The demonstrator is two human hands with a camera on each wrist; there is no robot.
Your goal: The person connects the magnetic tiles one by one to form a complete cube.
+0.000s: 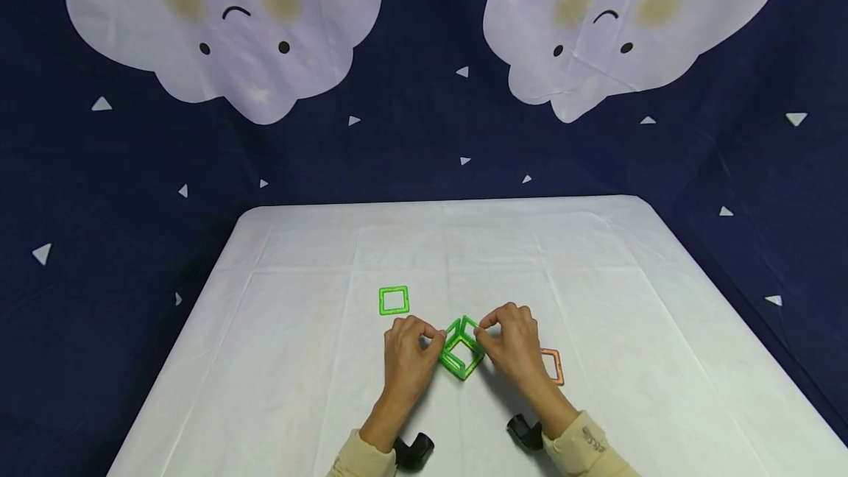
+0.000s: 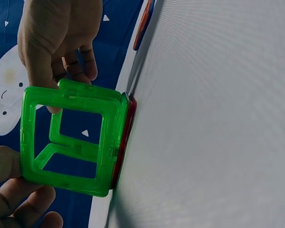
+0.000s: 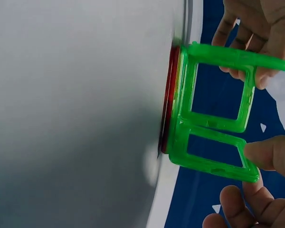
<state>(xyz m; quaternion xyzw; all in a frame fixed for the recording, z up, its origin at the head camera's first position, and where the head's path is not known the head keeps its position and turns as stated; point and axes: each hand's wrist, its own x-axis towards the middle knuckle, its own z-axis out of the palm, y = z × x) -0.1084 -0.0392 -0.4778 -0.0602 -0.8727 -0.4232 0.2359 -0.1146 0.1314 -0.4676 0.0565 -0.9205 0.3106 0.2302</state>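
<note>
Between the hands stands a small box shape of green square frame tiles (image 2: 66, 187), its upright sides joined edge to edge, with its top open. Under its base, a red tile (image 3: 171, 99) lies flat against the tabletop. My left hand (image 1: 408, 359) pinches the upper edge of a green side tile at the left, between thumb and fingers. Opposite it, my right hand (image 1: 515, 339) pinches another upright tile at its outer edge; in the right wrist view that tile leans slightly out from its neighbour.
A loose green square tile (image 1: 381, 301) lies behind the left hand. Beside the right forearm rests an orange square tile (image 1: 559, 368), partly hidden by the hand. Black devices (image 1: 414, 453) sit at both wrists. White cloth covers the table (image 1: 298, 315); a dark blue cloud-print curtain (image 1: 424, 131) hangs behind.
</note>
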